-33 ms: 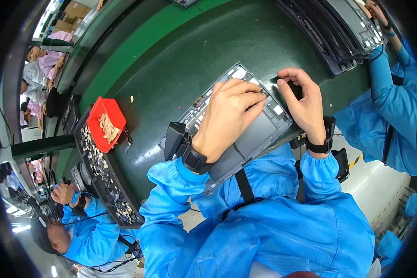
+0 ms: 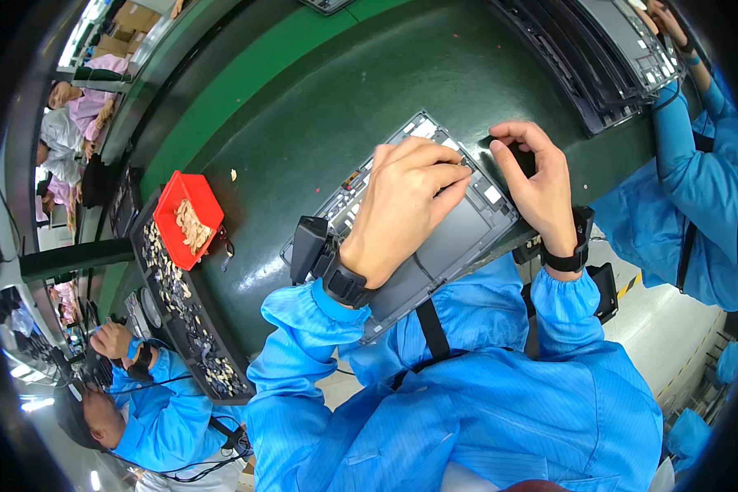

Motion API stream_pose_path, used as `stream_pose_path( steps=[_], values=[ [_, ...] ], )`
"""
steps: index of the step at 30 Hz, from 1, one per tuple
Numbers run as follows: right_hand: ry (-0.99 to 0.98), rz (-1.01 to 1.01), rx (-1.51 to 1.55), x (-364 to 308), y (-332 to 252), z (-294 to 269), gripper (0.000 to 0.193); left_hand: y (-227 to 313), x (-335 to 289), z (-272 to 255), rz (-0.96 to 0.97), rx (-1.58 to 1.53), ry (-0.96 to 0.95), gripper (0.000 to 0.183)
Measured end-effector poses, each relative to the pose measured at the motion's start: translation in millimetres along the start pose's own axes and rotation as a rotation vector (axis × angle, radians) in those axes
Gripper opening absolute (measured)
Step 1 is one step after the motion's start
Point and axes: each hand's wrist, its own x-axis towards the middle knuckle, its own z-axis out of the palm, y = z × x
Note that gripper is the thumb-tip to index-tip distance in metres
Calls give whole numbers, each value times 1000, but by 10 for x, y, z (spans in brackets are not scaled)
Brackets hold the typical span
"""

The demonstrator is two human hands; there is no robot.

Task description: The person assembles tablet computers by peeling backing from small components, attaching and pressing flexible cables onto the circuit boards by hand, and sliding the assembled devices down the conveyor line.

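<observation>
Firstly, nearest, lower centre of the frame: one blue work smock, its sleeves reaching up towards the middle.

Hands, two, bare. Left hand, at centre: fingers bent, thumb and fingertips drawn together over a panel; whether anything small is pinched there cannot be told. Right hand, right of centre: curled, thumb tip near the index fingertip, just beside the panel's right-hand corner; contents, if any, cannot be told. Each wrist bears a black strap, the left strap with a dark block attached.

Grey panel, one, rectangular: centre of the frame, set aslant beneath the left hand, its lower edge towards the smock; white patches and small fittings along its upper part.

Table, dark green, glossy, with a brighter green strip towards the upper left.

Red bin, left of centre: holds pale scraps. Black tray, beneath and below it: strewn with pale and dark small pieces.

Stack of panels, upper right, dark and grey.

Co-worker in blue, right edge; another person in blue, lower left.

Person in pink, far upper left; cartons above.
</observation>
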Motion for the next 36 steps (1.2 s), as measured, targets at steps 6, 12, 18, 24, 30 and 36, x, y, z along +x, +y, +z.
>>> stream_pose_path(
  steps=[6, 12, 18, 24, 30, 36],
  values=[
    [-132, -108, -292, -177, -118, -57, 25, 225, -165, -18, -17, 254, -105, 56],
    [-186, -220, -578, -403, -450, 80, 27, 550, -574, 277, -78, 392, -222, 107],
    [-289, 162, -305, -380, -570, 27, 23, 532, -626, 313, -29, 318, -56, 82],
    [-234, 436, 396, -14, -384, 7, 26, 631, -656, -190, -94, -239, 19, 71],
    [-314, 272, 558, 1408, -565, 626, 38, 539, -1309, -597, -47, -230, 209, 59],
    [-297, -328, -54, 2682, -513, 2087, 49, 168, -1969, -177, -513, 28, 483, 31]
  ],
)
